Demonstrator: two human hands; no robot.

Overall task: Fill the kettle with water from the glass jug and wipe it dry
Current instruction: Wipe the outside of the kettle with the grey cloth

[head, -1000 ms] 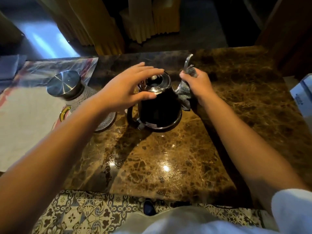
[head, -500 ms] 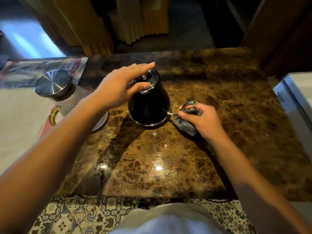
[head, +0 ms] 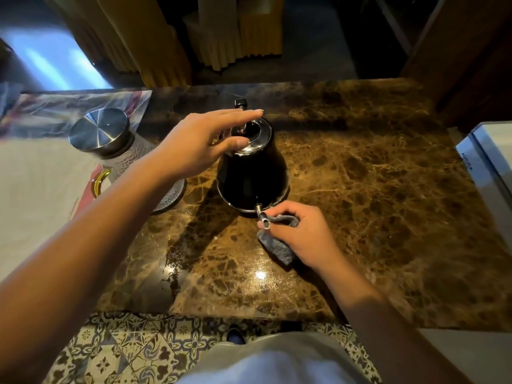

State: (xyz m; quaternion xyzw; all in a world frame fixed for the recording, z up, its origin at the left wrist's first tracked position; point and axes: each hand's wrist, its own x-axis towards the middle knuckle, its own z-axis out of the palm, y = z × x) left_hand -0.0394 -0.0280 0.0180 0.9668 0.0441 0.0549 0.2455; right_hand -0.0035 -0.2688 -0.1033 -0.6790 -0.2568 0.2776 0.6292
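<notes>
A black kettle (head: 252,176) with a shiny lid stands on the brown marble table (head: 374,189). Its thin metal spout (head: 263,217) points toward me. My left hand (head: 202,142) rests on the kettle's lid with straight fingers. My right hand (head: 302,234) grips a grey cloth (head: 277,245) and pinches it round the spout's tip. The glass jug (head: 116,151), with a steel lid and an amber handle, stands upright to the kettle's left, partly behind my left forearm.
A printed cloth (head: 69,106) and a pale mat (head: 36,195) cover the table's left part. A white box (head: 487,156) sits at the right edge. Yellow-draped chairs (head: 221,31) stand beyond the table. Patterned floor tiles (head: 124,350) lie below its near edge.
The kettle has turned so its spout went from pointing away at the right to pointing at me. My right hand followed it with the cloth, down toward the near side.
</notes>
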